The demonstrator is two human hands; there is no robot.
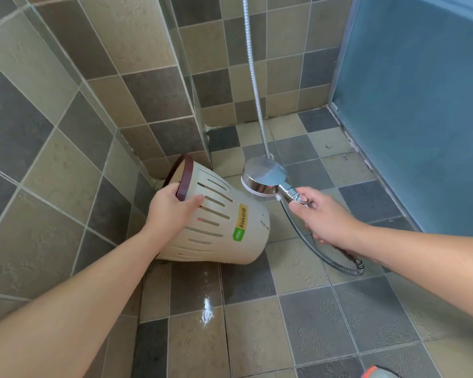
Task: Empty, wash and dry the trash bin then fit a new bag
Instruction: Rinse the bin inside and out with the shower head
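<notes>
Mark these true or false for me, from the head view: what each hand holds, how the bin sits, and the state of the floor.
1. The left hand grips the trash bin at its brown rim. True.
2. The bin stands upright on the floor. False: it is tipped on its side, base toward the camera.
3. The right hand holds the shower head by its handle. True.
4. The tiled floor is fully dry. False: a wet patch glistens.

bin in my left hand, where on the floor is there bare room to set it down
Bare tiles lie in front of the bin, around the wet sheen, and along the blue panel. It is crowded by the right hand, where the shower head and hose loop.
</notes>
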